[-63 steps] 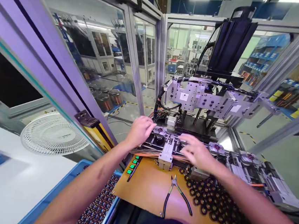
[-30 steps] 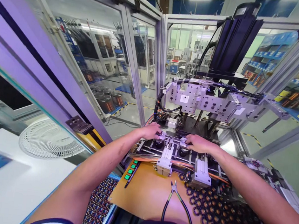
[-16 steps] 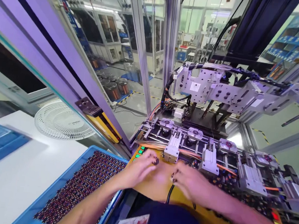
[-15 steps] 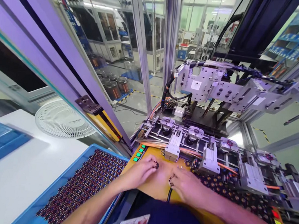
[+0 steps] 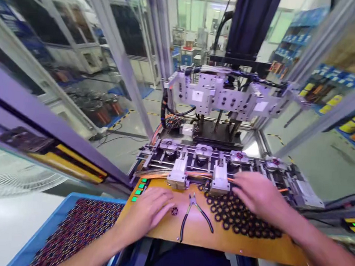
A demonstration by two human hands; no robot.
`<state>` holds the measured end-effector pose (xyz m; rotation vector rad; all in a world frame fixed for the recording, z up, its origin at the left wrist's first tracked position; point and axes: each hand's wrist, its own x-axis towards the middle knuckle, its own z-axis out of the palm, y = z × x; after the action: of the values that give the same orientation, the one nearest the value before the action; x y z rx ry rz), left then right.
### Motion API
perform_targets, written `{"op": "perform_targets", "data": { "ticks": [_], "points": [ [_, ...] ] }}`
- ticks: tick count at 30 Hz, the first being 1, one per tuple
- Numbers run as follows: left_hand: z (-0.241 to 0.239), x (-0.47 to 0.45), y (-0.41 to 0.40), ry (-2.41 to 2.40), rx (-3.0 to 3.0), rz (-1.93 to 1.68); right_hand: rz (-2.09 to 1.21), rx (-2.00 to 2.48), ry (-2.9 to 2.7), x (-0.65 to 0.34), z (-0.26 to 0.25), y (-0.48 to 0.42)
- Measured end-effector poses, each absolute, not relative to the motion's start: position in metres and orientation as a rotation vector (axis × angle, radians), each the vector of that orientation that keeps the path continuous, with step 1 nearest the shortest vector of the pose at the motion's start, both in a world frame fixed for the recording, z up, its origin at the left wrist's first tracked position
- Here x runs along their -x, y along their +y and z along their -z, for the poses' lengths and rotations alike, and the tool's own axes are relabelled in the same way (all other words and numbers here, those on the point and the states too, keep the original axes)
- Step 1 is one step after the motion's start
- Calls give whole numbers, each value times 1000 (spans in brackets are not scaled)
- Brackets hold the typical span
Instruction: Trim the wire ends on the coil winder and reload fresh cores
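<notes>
Fingers, left: the left fingers (image 5: 162, 202) are loosely bent, palm down on the board; nothing is seen clasped.
Fingers, right: the right fingers (image 5: 242, 182) are spread wide and slightly blurred; no part is seen gripped.
Hands: the left hand (image 5: 147, 213) and right hand (image 5: 261, 196) are held well apart.
Nearest part: a single ring (image 5: 174, 211) is laid flat just beside the left fingertips; contact cannot be told.
Under the right: the ring pile (image 5: 240, 216), many dark rings touching one another, is partly covered by the right hand.
Between the hands: the pliers (image 5: 195, 213) are laid down, tips towards the machine.
Support: all of this is borne by the orange board (image 5: 217, 239).
Beyond: the fixture row (image 5: 203, 153) of round nests is set just past the board.
Left side: green buttons (image 5: 139, 186); blue tray (image 5: 44, 237) filled with small parts.
Step in hand: judged as rings being sorted out on the board.
Next move calls for: a fine pinch on one ring alone, the pliers being avoided.
</notes>
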<state>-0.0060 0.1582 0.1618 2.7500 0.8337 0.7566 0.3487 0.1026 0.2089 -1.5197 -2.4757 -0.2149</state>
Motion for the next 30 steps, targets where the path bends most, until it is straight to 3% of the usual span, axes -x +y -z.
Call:
{"op": "perform_targets", "data": {
  "ticks": [3, 5, 12, 24, 30],
  "points": [
    [-211, -58, 198, 557, -2880, -747, 222, 1966, -2342, -426, -235, 127],
    [-229, -112, 226, 610, -2930, -477, 172, 2160, -2259, -464, -237, 143],
    [-213, -240, 281, 549, -2954, -99, -120, 2320, -2184, -516, -210, 156],
    [-213, -277, 292, 504, -2866, 324, -395, 2317, -2107, -537, -193, 163],
    [-242, -271, 282, 524, -2817, 152, -474, 2256, -2046, -546, -212, 172]
  ]
}}
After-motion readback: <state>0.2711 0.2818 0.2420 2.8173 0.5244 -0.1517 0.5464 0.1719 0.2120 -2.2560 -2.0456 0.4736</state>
